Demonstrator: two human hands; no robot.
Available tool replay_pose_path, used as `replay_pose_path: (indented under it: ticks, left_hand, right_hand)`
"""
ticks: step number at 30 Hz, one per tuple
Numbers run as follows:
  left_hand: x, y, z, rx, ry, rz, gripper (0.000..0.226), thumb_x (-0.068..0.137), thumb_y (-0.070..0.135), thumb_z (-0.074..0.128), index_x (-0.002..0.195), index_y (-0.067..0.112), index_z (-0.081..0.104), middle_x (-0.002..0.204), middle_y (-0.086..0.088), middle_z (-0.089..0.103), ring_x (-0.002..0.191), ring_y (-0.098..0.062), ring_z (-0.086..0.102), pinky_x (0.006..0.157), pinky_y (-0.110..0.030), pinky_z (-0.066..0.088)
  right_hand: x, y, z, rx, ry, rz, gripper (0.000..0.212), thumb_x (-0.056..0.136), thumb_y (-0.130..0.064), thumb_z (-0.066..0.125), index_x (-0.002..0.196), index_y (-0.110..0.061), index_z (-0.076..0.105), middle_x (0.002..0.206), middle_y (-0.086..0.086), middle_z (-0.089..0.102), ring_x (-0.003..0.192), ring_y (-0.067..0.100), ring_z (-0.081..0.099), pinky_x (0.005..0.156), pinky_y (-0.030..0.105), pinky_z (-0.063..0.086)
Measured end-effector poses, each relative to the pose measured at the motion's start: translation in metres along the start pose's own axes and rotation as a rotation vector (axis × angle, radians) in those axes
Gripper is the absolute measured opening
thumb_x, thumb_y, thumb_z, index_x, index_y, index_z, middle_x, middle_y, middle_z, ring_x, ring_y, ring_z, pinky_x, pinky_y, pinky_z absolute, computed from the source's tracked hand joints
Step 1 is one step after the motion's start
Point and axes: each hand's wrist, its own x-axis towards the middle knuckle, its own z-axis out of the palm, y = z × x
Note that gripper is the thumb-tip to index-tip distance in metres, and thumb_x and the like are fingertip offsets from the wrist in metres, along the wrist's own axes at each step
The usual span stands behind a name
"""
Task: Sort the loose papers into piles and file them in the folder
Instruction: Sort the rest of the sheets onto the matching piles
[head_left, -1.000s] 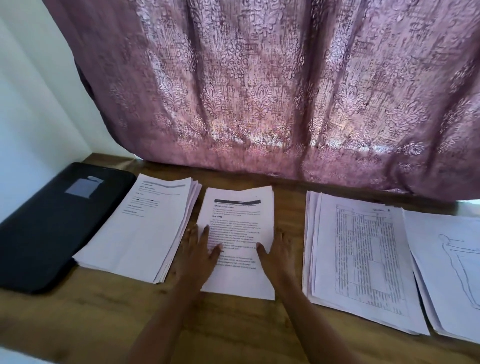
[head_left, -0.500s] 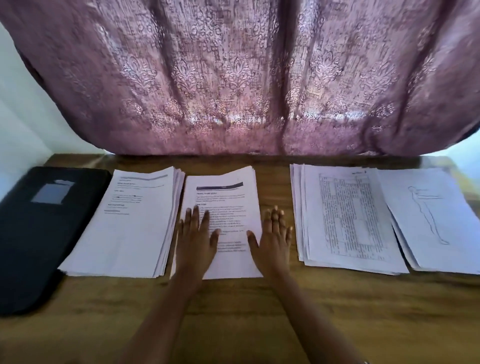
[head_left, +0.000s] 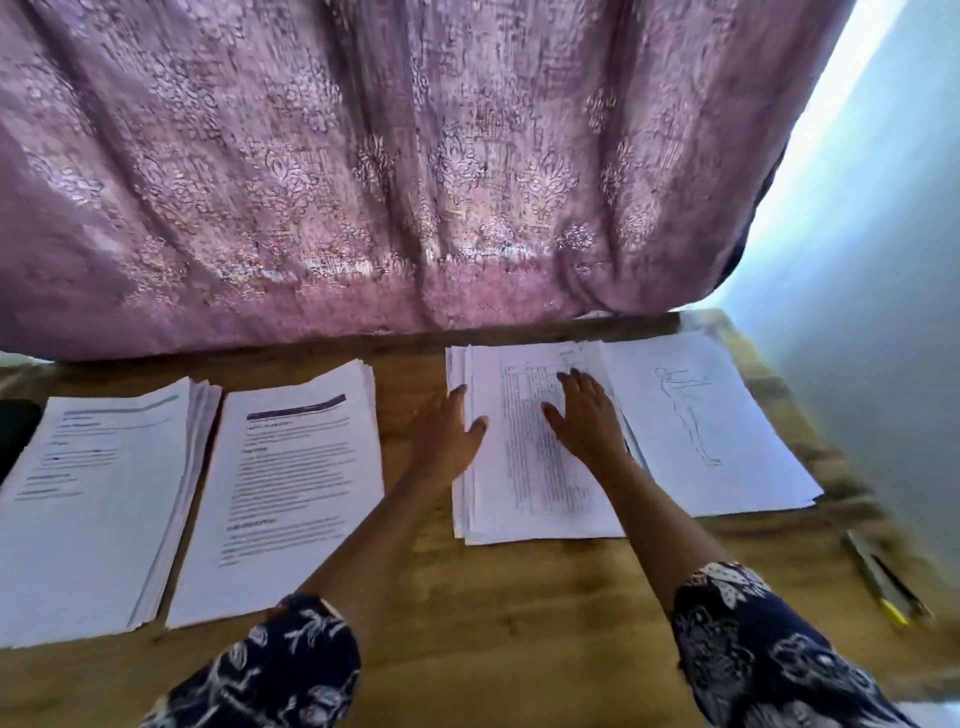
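White printed stack (head_left: 535, 483) lies under right hand (head_left: 587, 415), left hand (head_left: 447, 436) at its edge, grips apart.

Left hand (head_left: 441, 436), right hand (head_left: 587, 421) moved off text pile (head_left: 291, 488) onto chart pile (head_left: 524, 467).

Both forearms are bare. At the lower edge of the frame, each upper arm wears a dark navy sleeve (head_left: 769, 654) printed with white floral shapes.

Bare table (head_left: 519, 623) strip along the near edge — passable. Curtain (head_left: 363, 208) hangs over the far edge — closed. Pens (head_left: 878, 577) lie at right, near the drawing pile (head_left: 753, 457).
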Motion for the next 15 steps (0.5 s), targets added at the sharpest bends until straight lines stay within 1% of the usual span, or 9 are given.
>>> replay_pose_path:
  ticks: [3, 4, 6, 7, 8, 9, 11, 13, 15]
  left_hand:
    - [0.032, 0.002, 0.023, 0.045, 0.037, -0.134, 0.077, 0.086, 0.070, 0.030, 0.151, 0.029, 0.021, 0.157, -0.005, 0.028, 0.140, -0.030, 0.035, 0.111, -0.048, 0.037]
    - [0.039, 0.005, 0.033, 0.072, 0.051, -0.158, 0.079, 0.085, 0.072, 0.026, 0.151, 0.030, 0.019, 0.158, -0.007, 0.026, 0.141, -0.031, 0.033, 0.112, -0.049, 0.034]
    - [0.044, 0.008, 0.049, 0.137, 0.084, -0.181, 0.072, 0.093, 0.063, 0.031, 0.152, 0.025, 0.021, 0.158, -0.011, 0.023, 0.145, -0.032, 0.023, 0.118, -0.048, 0.020]
    - [0.040, 0.009, 0.054, 0.155, 0.098, -0.192, 0.068, 0.096, 0.057, 0.036, 0.152, 0.021, 0.022, 0.159, -0.012, 0.021, 0.146, -0.031, 0.018, 0.119, -0.046, 0.013]
    - [0.034, 0.009, 0.057, 0.161, 0.122, -0.202, 0.067, 0.097, 0.052, 0.039, 0.152, 0.017, 0.022, 0.159, -0.012, 0.020, 0.147, -0.030, 0.015, 0.119, -0.044, 0.008]
    - [0.026, 0.009, 0.060, 0.168, 0.152, -0.212, 0.067, 0.098, 0.049, 0.040, 0.152, 0.015, 0.021, 0.159, -0.011, 0.020, 0.148, -0.029, 0.015, 0.119, -0.043, 0.007]
    - [0.007, 0.005, 0.061, 0.165, 0.197, -0.241, 0.069, 0.098, 0.048, 0.041, 0.153, 0.011, 0.020, 0.158, -0.010, 0.025, 0.146, -0.028, 0.023, 0.119, -0.044, 0.012]
    - [-0.015, 0.003, 0.059, 0.159, 0.207, -0.265, 0.069, 0.097, 0.046, 0.044, 0.152, 0.011, 0.020, 0.156, -0.010, 0.031, 0.141, -0.030, 0.033, 0.118, -0.045, 0.023]
    - [-0.039, 0.007, 0.057, 0.160, 0.232, -0.301, 0.070, 0.096, 0.045, 0.047, 0.152, 0.011, 0.023, 0.154, -0.009, 0.035, 0.137, -0.029, 0.040, 0.114, -0.042, 0.032]
  right_hand:
    - [0.024, 0.021, 0.007, -0.096, -0.078, -0.097, 0.065, 0.097, -0.050, 0.041, 0.149, -0.016, 0.025, 0.159, 0.009, 0.017, 0.147, 0.026, 0.013, 0.118, 0.045, 0.011]
    - [0.032, 0.030, 0.012, -0.101, -0.105, -0.113, 0.067, 0.097, -0.052, 0.038, 0.151, -0.017, 0.021, 0.160, 0.007, 0.012, 0.148, 0.026, 0.009, 0.119, 0.046, 0.008]
    - [0.039, 0.040, 0.024, -0.102, -0.168, -0.143, 0.070, 0.097, -0.056, 0.030, 0.153, -0.018, 0.012, 0.161, 0.006, 0.005, 0.149, 0.024, 0.001, 0.120, 0.047, 0.003]
    - [0.039, 0.041, 0.030, -0.096, -0.193, -0.162, 0.070, 0.098, -0.056, 0.026, 0.154, -0.018, 0.008, 0.161, 0.005, 0.001, 0.148, 0.024, -0.002, 0.120, 0.047, 0.000]
    - [0.038, 0.039, 0.034, -0.087, -0.204, -0.187, 0.070, 0.098, -0.057, 0.024, 0.154, -0.019, 0.004, 0.161, 0.005, -0.002, 0.148, 0.023, -0.005, 0.120, 0.047, -0.002]
    - [0.036, 0.036, 0.038, -0.071, -0.207, -0.214, 0.070, 0.098, -0.057, 0.023, 0.154, -0.019, 0.003, 0.161, 0.005, -0.003, 0.148, 0.023, -0.006, 0.119, 0.047, -0.004]
    - [0.028, 0.028, 0.042, -0.036, -0.207, -0.260, 0.071, 0.097, -0.057, 0.024, 0.154, -0.020, 0.004, 0.161, 0.005, -0.002, 0.148, 0.024, -0.006, 0.119, 0.046, -0.004]
    - [0.013, 0.022, 0.045, -0.003, -0.215, -0.296, 0.071, 0.097, -0.057, 0.027, 0.154, -0.019, 0.006, 0.161, 0.005, -0.001, 0.148, 0.024, -0.005, 0.118, 0.046, -0.005]
    - [-0.005, 0.022, 0.045, 0.063, -0.240, -0.334, 0.071, 0.097, -0.054, 0.032, 0.154, -0.019, 0.008, 0.162, 0.003, 0.000, 0.148, 0.022, -0.005, 0.118, 0.044, -0.005]
